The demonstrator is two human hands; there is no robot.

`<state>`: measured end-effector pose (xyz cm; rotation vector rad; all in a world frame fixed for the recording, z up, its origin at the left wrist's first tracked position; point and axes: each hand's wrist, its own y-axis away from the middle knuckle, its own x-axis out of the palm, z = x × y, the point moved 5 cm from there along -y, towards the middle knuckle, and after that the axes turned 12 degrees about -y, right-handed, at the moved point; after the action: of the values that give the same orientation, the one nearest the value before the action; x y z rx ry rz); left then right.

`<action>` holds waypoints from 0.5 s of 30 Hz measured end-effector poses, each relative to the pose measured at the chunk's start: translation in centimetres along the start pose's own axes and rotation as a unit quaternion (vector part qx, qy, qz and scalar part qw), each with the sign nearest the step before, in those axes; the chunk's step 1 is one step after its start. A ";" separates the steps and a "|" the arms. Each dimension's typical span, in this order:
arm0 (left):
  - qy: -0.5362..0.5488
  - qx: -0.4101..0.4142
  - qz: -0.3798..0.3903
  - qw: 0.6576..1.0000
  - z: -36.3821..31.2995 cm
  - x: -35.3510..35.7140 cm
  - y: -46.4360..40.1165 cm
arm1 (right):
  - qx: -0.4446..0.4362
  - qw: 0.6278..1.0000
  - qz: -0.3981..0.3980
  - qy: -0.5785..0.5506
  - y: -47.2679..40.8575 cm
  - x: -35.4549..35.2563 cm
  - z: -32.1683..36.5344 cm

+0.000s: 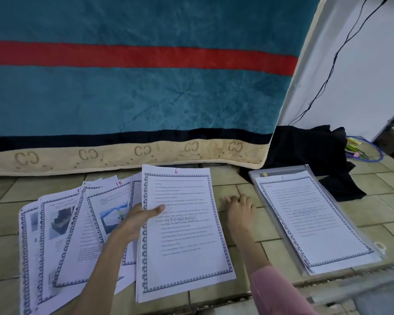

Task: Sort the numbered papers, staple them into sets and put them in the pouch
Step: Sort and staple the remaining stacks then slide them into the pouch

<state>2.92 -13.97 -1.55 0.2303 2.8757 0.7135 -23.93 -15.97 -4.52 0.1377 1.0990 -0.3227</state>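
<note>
- Papers in three groups on the tiled floor, in front of a hanging teal blanket with a red stripe and a beige hem.
- Left group: fanned sheets, overlapping and skewed; one shows a pink "15" at its top edge, several carry photos. Other numbers mostly hidden.
- Middle: sheet numbered 6, blue patterned border, faint "STORAGE" watermark, lying on top of a small stack; its left edge overlaps the fanned sheets.
- Left hand: thumb on top of the sheet numbered 6 at its left edge, remaining fingers under the sheet and out of sight; the hand pinches that edge.
- Right hand: palm down on bare floor, just right of the sheet numbered 6, between it and the right pile. Fingers loosely spread and slightly curled, holding nothing. Pink sleeve on this arm.
- Right: sheet numbered 1, same border and watermark, top of a neat pile that rests on the clear pouch; pouch rim shows around the pile, white tab at the near right corner.
- Behind the pouch: dark cloth heaped on the floor; coloured items and a blue loop beyond it, too small to identify.
- Black cord hangs down the white wall at right.
</note>
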 end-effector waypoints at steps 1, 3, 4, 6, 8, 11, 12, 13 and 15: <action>-0.006 0.005 -0.005 1.000 -0.2 -0.2 0.0 | -0.010 1.000 -0.025 0.009 0.1 -0.2 0.2; -0.009 0.017 -0.003 1.000 -0.8 -0.5 -0.2 | -0.031 0.996 -0.034 -0.073 0.3 -1.3 1.3; -0.014 0.027 0.002 1.000 -1.4 -0.5 -0.2 | -0.022 0.984 -0.034 -0.172 0.2 -1.9 1.4; -0.010 0.053 0.018 0.998 -3.3 0.2 -0.2 | 0.033 0.889 0.052 -0.453 0.0 -3.5 1.6; 0.017 0.083 0.027 0.996 -5.5 1.7 -0.3 | 0.053 0.778 0.150 -0.608 -0.3 -5.7 1.8; 0.066 0.106 0.045 0.991 -8.4 6.0 -1.3 | 0.040 0.788 0.160 -0.593 -0.4 -10.2 -0.8; 0.082 0.101 0.052 0.990 -8.9 8.0 -1.9 | 0.029 0.814 0.132 -0.565 -0.6 -11.7 -2.2; 0.095 0.095 0.064 0.989 -9.4 10.3 -2.2 | 0.013 0.840 0.093 -0.535 -0.9 -13.3 -3.7; 0.085 0.088 0.088 0.989 -10.0 15.3 -2.7 | 0.002 0.896 0.006 -0.443 -1.7 -16.0 -6.9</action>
<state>-14.27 -17.97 3.95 0.4730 3.1137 0.5307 -36.97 -12.72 6.68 -0.0085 0.1880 -0.3251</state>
